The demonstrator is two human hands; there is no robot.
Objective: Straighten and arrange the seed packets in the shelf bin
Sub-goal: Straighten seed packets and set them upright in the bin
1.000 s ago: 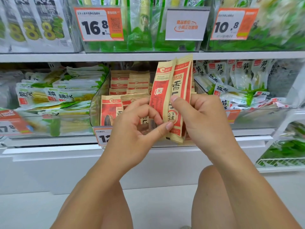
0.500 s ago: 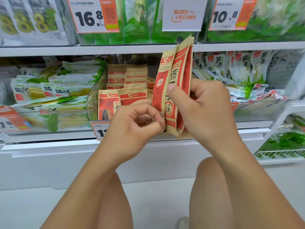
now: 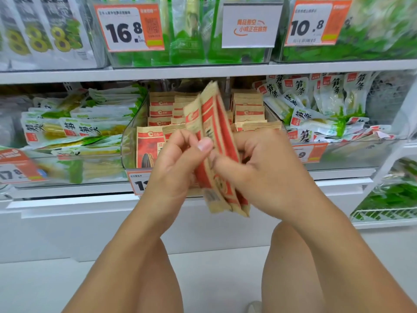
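A small bundle of tan-and-red seed packets stands on end in front of the clear shelf bin, tops leaning left and blurred. My left hand pinches the bundle's left face with thumb and fingers. My right hand grips its right side and back, fingers curled round it. Behind the hands, more seed packets stand in rows inside the bin, and one front packet shows a sunflower seed picture. The bin's front middle is hidden by my hands.
Green-and-white bamboo shoot packs fill the left bin and the right bin. An upper shelf carries price tags and green bags. A wire basket sits low at right. My knees are below, over a white floor.
The held bundle has dropped lower and tilted its tops to the left. My left thumb has moved up onto the bundle's face and my right fingers have shifted lower on it.
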